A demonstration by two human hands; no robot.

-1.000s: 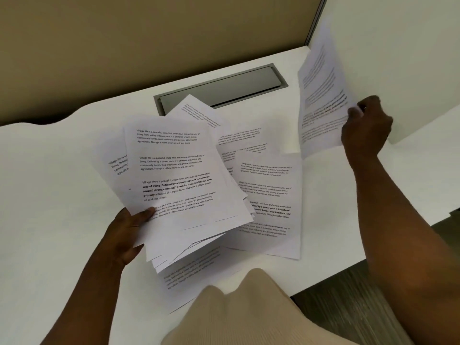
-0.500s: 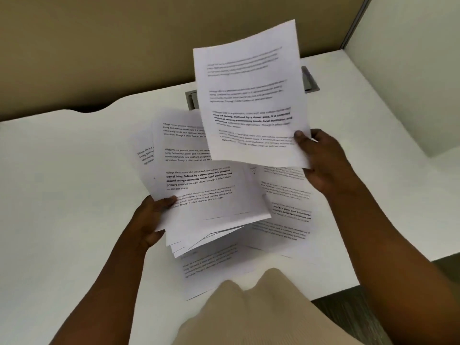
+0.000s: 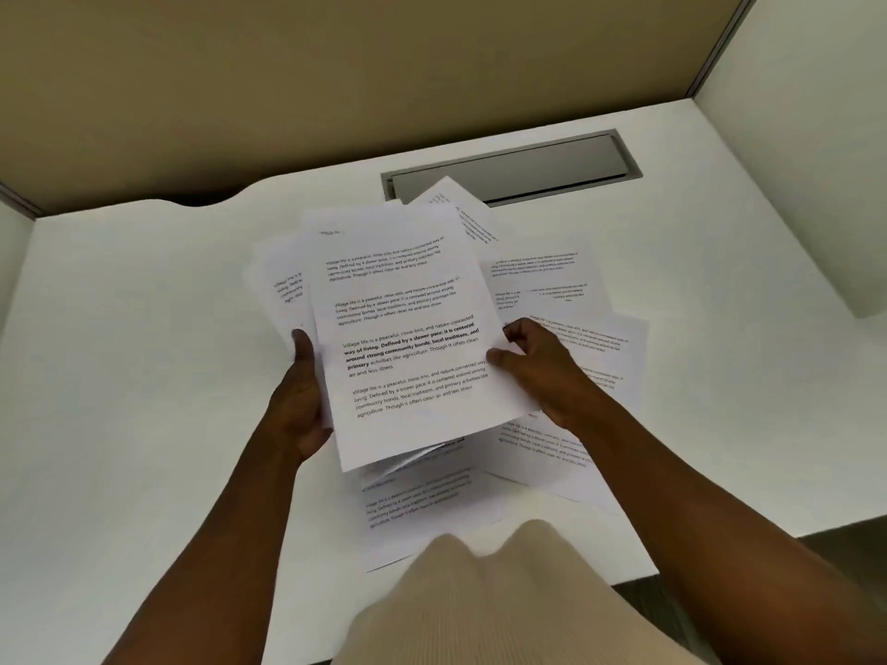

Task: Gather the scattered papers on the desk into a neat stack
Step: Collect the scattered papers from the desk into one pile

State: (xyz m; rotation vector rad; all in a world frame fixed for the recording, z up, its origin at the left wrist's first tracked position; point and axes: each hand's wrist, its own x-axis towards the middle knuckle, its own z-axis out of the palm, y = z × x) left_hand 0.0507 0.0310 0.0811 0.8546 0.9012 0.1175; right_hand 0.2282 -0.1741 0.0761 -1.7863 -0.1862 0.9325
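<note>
A loose, uneven stack of printed white sheets [image 3: 408, 328] is held just above the white desk [image 3: 144, 376], its lower edges fanned apart. My left hand [image 3: 300, 400] grips the stack's left edge, thumb on top. My right hand [image 3: 537, 371] holds its right edge, thumb pressed on the top sheet. More printed sheets lie flat on the desk: several overlapping to the right [image 3: 590, 357], one toward me under the stack [image 3: 422, 506], and one corner poking out behind [image 3: 461, 204].
A grey metal cable hatch [image 3: 518, 170] is set into the desk behind the papers. Tan partition panels [image 3: 336, 79] close off the back, a white panel [image 3: 806, 136] the right. The desk's front edge [image 3: 638, 575] runs at lower right, beside my beige clothing [image 3: 480, 607].
My right hand carried a single sheet from the far right over to the stack and laid it on top. It now grips the stack's right edge; my left hand kept hold.
</note>
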